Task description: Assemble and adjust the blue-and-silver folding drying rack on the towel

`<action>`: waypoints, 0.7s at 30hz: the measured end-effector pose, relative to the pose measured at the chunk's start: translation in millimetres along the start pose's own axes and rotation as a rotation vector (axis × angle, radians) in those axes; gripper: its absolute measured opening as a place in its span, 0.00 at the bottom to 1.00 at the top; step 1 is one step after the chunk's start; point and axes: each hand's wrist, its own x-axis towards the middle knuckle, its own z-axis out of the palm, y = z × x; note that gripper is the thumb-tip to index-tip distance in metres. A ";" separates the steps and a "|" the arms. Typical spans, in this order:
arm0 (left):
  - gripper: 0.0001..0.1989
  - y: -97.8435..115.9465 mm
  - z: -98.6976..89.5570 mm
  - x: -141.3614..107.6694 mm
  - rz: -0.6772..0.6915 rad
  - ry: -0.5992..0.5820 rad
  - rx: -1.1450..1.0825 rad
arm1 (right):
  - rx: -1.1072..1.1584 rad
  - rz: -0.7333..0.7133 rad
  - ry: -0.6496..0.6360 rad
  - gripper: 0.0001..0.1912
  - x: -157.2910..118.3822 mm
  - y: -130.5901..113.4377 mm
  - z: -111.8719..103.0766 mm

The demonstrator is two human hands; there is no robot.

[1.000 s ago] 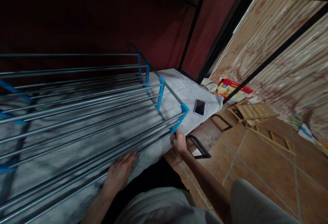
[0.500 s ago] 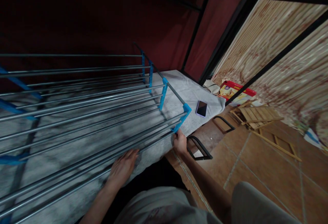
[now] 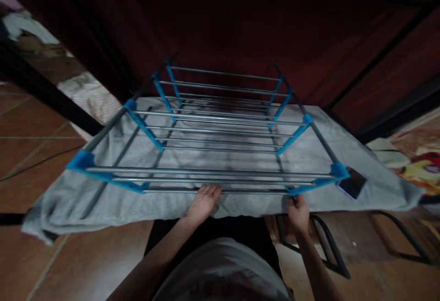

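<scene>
A rack of grey metal rods (image 3: 220,172) with blue plastic brackets (image 3: 82,159) stands on a cloth-covered table (image 3: 206,204). At the middle of its lowest front rod lies my left hand (image 3: 205,200), with its fingertips over or against the rod; whether they grip it is unclear. My right hand (image 3: 298,211) is closed at the rack's lower right front corner, just under a blue bracket (image 3: 309,186). What its fingers hold there is too dark to make out.
A phone (image 3: 353,183) lies on the cloth right of the rack. Black metal frames (image 3: 332,246) stand below the table's right front edge. Loose grey rods (image 3: 120,156) lie at the left. A dark red wall rises behind.
The view has swung left, so the whole rack now shows, and the phone sits further right. Both hands remain at about the same places on the rack.
</scene>
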 end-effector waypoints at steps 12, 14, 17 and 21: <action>0.18 -20.7 -10.5 34.3 -0.043 0.178 -0.179 | 0.270 0.065 0.000 0.13 56.5 -4.1 -27.7; 0.21 -19.7 -5.8 55.8 -0.002 0.270 -0.157 | 0.306 0.036 -0.016 0.17 73.9 -9.8 -25.5; 0.21 -13.3 3.7 92.3 0.004 0.322 -0.076 | 0.367 -0.036 -0.077 0.22 102.1 -22.3 -14.9; 0.20 -5.4 8.0 133.3 0.062 0.337 -0.005 | 0.367 -0.105 -0.112 0.24 139.7 -42.4 4.6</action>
